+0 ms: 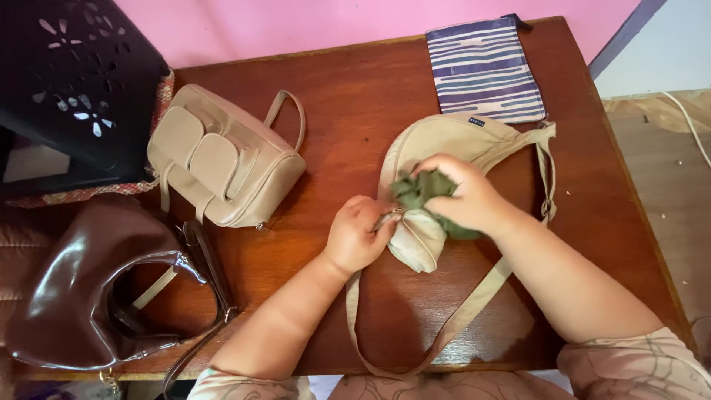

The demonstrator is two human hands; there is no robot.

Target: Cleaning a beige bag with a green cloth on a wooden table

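A dark reddish wooden counter [355, 111] stands against a pink wall [296, 22], with pale floor showing at the right edge. From the left, a black box [74, 81] with flower cut-outs sits on a woven mat at the far corner, and a glossy brown bag [81, 289] lies below it, its strap trailing toward the near edge. Next comes a beige boxy bag [222, 163] with two front pockets, then a beige crescent bag [474, 137] near the middle, its long strap looping down to the near edge. A blue striped pouch [485, 67] lies just behind it, by the wall. The crescent bag is soft, pale tan cloth, its near end bunched up. The left hand [359, 235] curls its fingers together, pinching the zipper pull at that bunched end. The right hand [463, 192] rests over the bag's opening, fingers closed on a crumpled green cloth [418, 189], which lies touching the bag between the two hands.
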